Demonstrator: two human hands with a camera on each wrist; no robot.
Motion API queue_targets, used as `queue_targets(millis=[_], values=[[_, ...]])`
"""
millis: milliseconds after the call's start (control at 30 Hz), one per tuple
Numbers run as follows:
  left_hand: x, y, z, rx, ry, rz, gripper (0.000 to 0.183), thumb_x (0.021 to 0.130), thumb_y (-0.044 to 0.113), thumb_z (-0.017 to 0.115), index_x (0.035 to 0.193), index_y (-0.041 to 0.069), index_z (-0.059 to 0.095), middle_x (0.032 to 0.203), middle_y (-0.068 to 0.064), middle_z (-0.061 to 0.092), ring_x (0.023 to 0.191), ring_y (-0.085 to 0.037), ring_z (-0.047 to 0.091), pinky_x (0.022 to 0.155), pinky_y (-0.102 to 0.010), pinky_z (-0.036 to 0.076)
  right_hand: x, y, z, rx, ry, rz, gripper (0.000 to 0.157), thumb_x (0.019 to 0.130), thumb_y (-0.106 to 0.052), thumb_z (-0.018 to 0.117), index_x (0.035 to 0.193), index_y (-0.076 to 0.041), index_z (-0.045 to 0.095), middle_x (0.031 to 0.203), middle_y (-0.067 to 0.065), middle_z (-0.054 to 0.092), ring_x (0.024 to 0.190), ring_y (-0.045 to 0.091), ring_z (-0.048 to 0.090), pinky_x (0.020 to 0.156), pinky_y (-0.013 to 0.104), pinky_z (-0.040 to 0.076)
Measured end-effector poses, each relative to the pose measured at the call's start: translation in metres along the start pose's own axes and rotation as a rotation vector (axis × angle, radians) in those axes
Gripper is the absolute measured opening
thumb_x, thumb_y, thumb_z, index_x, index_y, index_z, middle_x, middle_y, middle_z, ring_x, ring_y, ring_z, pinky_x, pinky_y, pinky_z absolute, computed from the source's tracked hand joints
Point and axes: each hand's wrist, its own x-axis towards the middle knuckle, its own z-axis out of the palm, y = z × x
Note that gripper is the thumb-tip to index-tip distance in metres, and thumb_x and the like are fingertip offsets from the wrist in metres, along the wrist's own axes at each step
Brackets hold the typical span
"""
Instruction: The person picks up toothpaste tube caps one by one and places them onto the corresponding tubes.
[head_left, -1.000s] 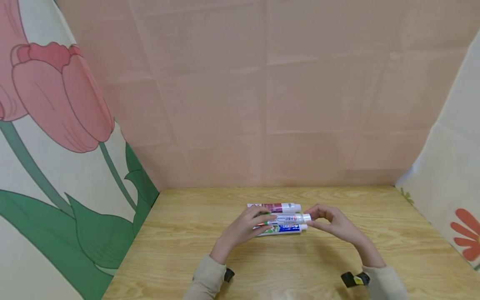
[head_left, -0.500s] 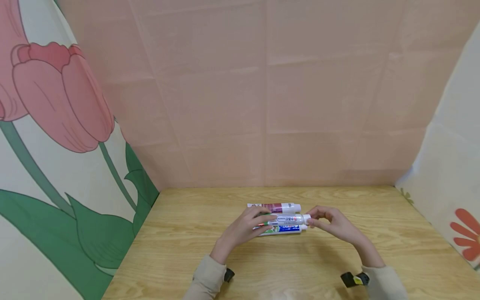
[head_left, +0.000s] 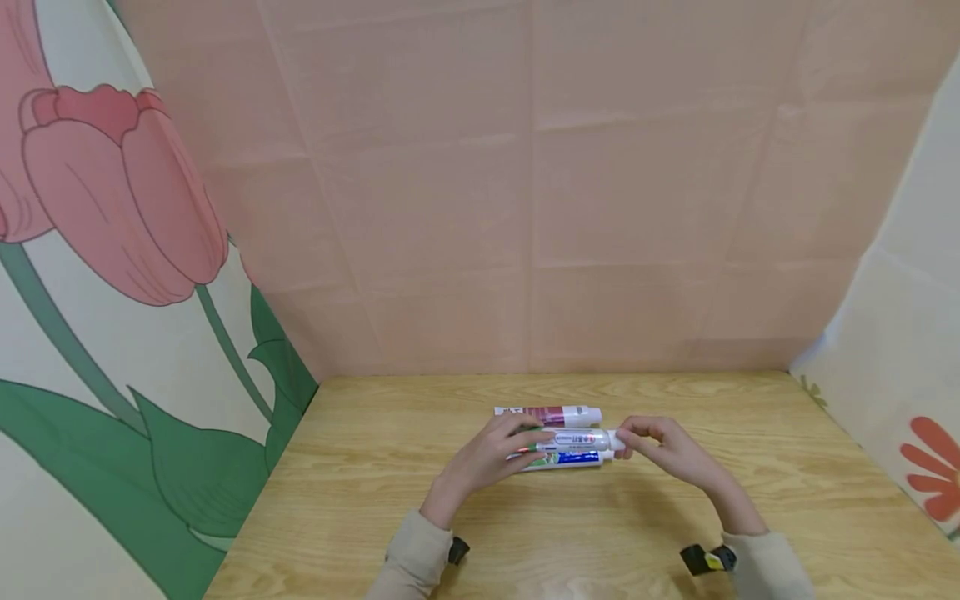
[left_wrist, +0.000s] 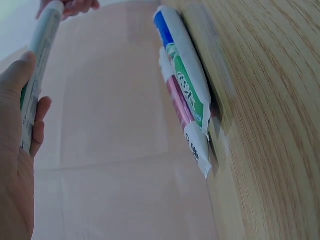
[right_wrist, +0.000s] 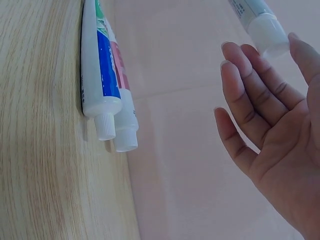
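Note:
My left hand (head_left: 483, 454) grips a white toothpaste tube (head_left: 579, 439), raised off the table and lying roughly level. In the left wrist view the thumb and fingers curl round its body (left_wrist: 42, 65). The tube's white cap (right_wrist: 270, 35) points right, and my right hand (head_left: 671, 454) pinches it between thumb and index finger. Below the held tube lie two others on the table: a blue and green toothpaste tube (right_wrist: 106, 65) and a maroon and white tube (head_left: 551, 415) behind it. Both have white caps facing right; my left hand partly hides them in the head view.
A wood-grain table (head_left: 360, 467) spans the front, with a plain pinkish cloth wall (head_left: 525, 208) at its back edge. Flower-printed sheets (head_left: 112, 208) stand at the left and right sides.
My right fingers have turned on the cap: the thumb has shifted upward over it and covers more of it. My left hand and the two lying tubes have stayed in place.

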Motion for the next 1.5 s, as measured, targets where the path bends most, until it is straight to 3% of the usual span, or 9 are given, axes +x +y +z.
queue_targets(millis=[233,400,500,733,867,1067,1233,1500], values=[[0.0,0.001,-0.001,0.008,-0.002,-0.001,0.032,0.087,0.029,0.065,0.116,0.018,0.063,0.115,-0.001,0.057,0.101,-0.01,0.053,0.091,-0.014,0.041,0.001,-0.014,0.002,-0.067,0.017,-0.008,0.02,0.096,-0.007,0.047,0.087,-0.014,0.064,0.078,0.0,0.066,0.075,0.013,0.059,0.07,0.024,0.046],[0.0,0.001,-0.001,0.01,0.0,-0.002,0.031,0.087,0.029,0.065,0.116,0.018,0.063,0.116,-0.001,0.057,0.102,-0.01,0.053,0.093,-0.015,0.041,0.002,-0.035,0.002,-0.159,0.082,0.052,0.015,0.096,-0.011,0.05,0.096,-0.013,0.065,0.085,-0.005,0.065,0.079,0.007,0.058,0.07,0.024,0.049],[0.0,0.001,-0.001,0.007,0.0,-0.002,0.031,0.086,0.029,0.065,0.116,0.018,0.063,0.116,-0.001,0.057,0.102,-0.011,0.053,0.093,-0.015,0.04,0.002,-0.036,0.002,-0.173,0.104,0.051,0.015,0.095,-0.01,0.051,0.103,-0.011,0.064,0.09,-0.005,0.065,0.08,0.007,0.059,0.07,0.024,0.05],[0.001,0.0,-0.001,0.0,0.004,-0.011,0.03,0.086,0.028,0.065,0.115,0.018,0.063,0.115,-0.001,0.057,0.102,-0.01,0.053,0.092,-0.014,0.041,0.003,-0.005,0.003,-0.15,0.124,0.005,0.021,0.096,-0.008,0.049,0.112,-0.013,0.062,0.101,-0.001,0.065,0.084,0.005,0.058,0.073,0.025,0.049],[0.001,-0.001,-0.002,-0.01,0.01,-0.011,0.034,0.082,0.024,0.071,0.115,0.018,0.064,0.115,-0.002,0.057,0.1,-0.009,0.053,0.09,-0.014,0.042,0.001,0.001,0.001,-0.099,0.101,-0.027,0.025,0.092,-0.01,0.057,0.117,-0.008,0.058,0.107,0.002,0.064,0.089,0.006,0.058,0.076,0.025,0.05],[-0.001,-0.001,-0.001,-0.021,0.013,-0.012,0.033,0.082,0.024,0.07,0.114,0.017,0.064,0.115,-0.001,0.057,0.1,-0.01,0.053,0.089,-0.013,0.042,0.0,-0.002,0.002,-0.056,0.095,-0.053,0.038,0.082,-0.015,0.071,0.117,-0.014,0.057,0.108,-0.004,0.063,0.09,0.009,0.059,0.079,0.031,0.05],[-0.001,-0.002,-0.001,-0.014,0.014,-0.014,0.031,0.084,0.027,0.068,0.113,0.017,0.064,0.115,-0.001,0.058,0.101,-0.011,0.054,0.091,-0.014,0.042,0.0,-0.004,0.003,-0.051,0.098,-0.055,0.037,0.08,-0.013,0.073,0.114,-0.017,0.059,0.107,-0.004,0.062,0.089,0.01,0.059,0.079,0.025,0.049],[-0.001,-0.003,-0.001,0.0,0.008,-0.013,0.031,0.086,0.029,0.066,0.115,0.018,0.063,0.115,-0.002,0.058,0.102,-0.011,0.054,0.092,-0.015,0.042,0.0,-0.033,0.001,-0.065,0.101,-0.039,0.029,0.081,-0.008,0.071,0.108,-0.008,0.061,0.097,0.0,0.064,0.084,0.018,0.06,0.079,0.021,0.047]])
